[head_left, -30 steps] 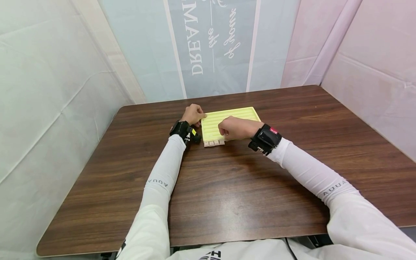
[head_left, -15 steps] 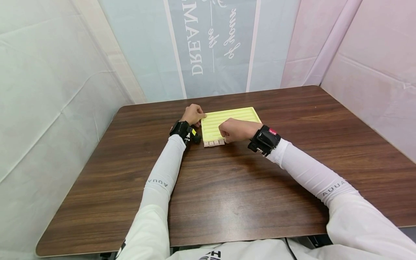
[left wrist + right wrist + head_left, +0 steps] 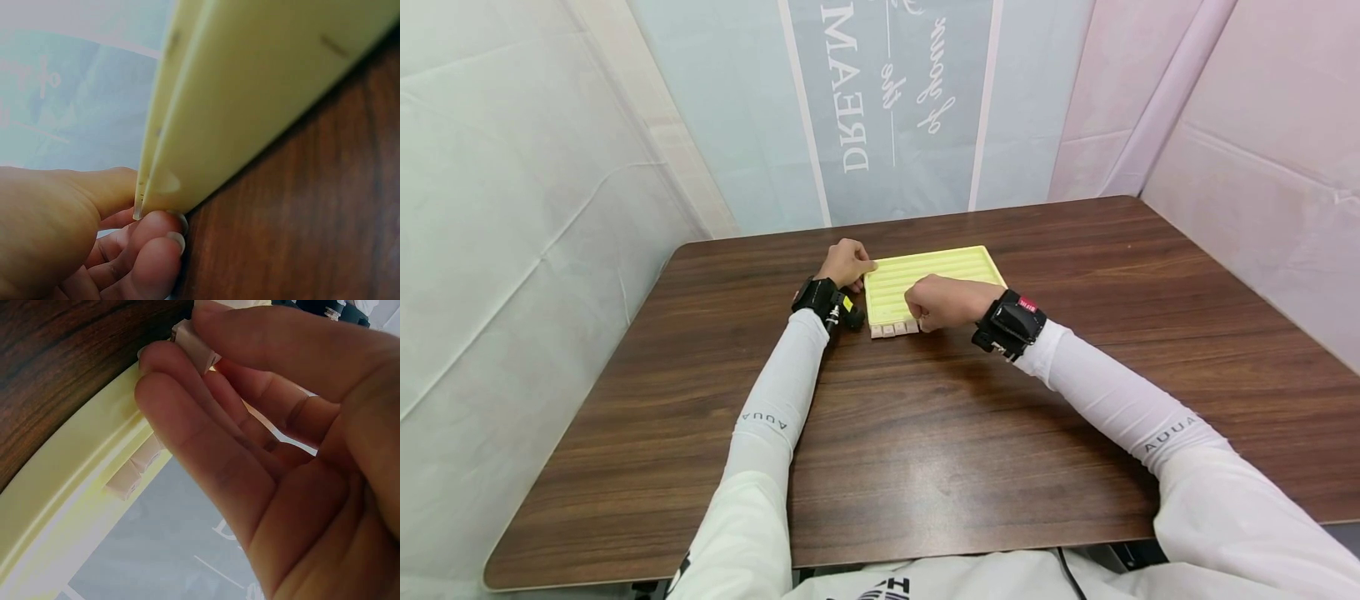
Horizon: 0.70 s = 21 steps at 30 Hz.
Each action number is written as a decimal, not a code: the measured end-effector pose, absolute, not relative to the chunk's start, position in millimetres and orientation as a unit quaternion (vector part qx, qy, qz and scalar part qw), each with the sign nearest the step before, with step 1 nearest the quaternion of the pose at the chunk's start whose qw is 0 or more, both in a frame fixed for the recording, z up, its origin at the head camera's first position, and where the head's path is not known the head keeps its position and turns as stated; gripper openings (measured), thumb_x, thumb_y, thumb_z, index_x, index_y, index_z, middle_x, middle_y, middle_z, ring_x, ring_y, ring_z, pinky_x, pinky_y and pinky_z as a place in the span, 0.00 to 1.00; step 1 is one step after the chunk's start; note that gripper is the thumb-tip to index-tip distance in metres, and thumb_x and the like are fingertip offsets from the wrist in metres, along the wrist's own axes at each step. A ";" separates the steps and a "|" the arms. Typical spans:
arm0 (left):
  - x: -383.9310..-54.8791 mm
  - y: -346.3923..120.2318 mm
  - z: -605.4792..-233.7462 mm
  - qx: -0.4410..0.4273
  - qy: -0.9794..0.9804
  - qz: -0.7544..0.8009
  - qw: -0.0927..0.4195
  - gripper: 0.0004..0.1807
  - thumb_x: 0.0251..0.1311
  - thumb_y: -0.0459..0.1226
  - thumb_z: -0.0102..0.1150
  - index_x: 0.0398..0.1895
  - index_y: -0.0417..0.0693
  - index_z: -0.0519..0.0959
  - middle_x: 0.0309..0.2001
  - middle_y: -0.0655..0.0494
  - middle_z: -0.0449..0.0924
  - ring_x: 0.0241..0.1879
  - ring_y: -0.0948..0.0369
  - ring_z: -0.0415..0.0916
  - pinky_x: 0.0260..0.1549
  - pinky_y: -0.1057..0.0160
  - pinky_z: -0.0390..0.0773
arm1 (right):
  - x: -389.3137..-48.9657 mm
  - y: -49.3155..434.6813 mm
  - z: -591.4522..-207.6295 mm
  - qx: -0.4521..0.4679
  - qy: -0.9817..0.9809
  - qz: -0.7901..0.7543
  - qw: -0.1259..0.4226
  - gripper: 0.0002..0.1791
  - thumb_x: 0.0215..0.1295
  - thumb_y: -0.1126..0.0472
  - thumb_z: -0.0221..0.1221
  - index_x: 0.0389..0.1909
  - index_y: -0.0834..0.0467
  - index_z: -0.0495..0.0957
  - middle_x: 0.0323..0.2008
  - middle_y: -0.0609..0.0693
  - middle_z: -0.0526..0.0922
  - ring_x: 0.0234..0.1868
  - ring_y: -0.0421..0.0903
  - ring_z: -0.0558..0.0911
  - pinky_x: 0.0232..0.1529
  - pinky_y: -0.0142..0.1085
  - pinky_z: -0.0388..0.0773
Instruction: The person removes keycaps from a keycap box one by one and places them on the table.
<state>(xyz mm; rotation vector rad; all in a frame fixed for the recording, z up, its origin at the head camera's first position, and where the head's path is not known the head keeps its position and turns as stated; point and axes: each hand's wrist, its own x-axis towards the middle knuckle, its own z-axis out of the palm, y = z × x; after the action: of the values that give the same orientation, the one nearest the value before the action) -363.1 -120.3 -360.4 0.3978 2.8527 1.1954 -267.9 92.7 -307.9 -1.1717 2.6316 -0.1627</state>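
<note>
Yellow tray: the yellow ridged tray sits on the brown wooden table, in the middle of the head view. Its long ridges run from side to side.
Left hand: the left hand is at the tray's upper left corner. It pinches the edge, with the thumb on top and the fingers by the side.
Right hand: the right hand is over the lower right part of the tray. Its thumb and fingers pinch one small keycap, near the top of the right wrist view. I cannot tell if that one touches the tray.
Row of keycaps: small pale pink keycaps stand side by side along the tray's near edge, at its lower left.
Between the hands: they are apart, with part of the tray between them.
Wall cloth: a blue-grey cloth with backward white letters hangs at the top.
</note>
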 end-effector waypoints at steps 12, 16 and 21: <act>-364.6 -120.9 -361.3 0.125 0.915 0.384 0.011 0.09 0.65 0.39 0.58 0.37 0.40 0.78 0.30 0.46 0.78 0.17 0.61 0.74 0.20 0.64 0.81 | -269.2 90.9 -309.9 -0.395 0.907 -0.049 0.138 0.07 0.58 0.69 0.61 0.35 0.59 0.74 0.34 0.50 0.77 0.34 0.43 0.73 0.35 0.33 0.73; -363.3 -121.4 -360.9 0.126 0.914 0.384 0.006 0.10 0.66 0.39 0.58 0.38 0.40 0.78 0.30 0.45 0.78 0.17 0.62 0.74 0.20 0.64 0.81 | -270.5 90.1 -311.1 -0.395 0.907 -0.045 0.140 0.07 0.59 0.68 0.61 0.36 0.58 0.74 0.35 0.50 0.77 0.34 0.43 0.73 0.35 0.33 0.72; -363.8 -120.5 -360.3 0.126 0.914 0.385 0.006 0.10 0.65 0.39 0.58 0.37 0.40 0.78 0.29 0.46 0.78 0.16 0.62 0.73 0.19 0.64 0.81 | -270.3 90.2 -311.9 -0.394 0.908 -0.042 0.136 0.07 0.59 0.67 0.61 0.37 0.58 0.74 0.37 0.50 0.78 0.34 0.43 0.73 0.35 0.33 0.73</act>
<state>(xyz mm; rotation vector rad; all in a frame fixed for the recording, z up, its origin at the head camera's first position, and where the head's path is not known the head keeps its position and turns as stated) -363.8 -120.5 -360.3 0.3948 2.8619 1.2034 -270.3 90.2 -311.9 -1.1402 2.6291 -0.1228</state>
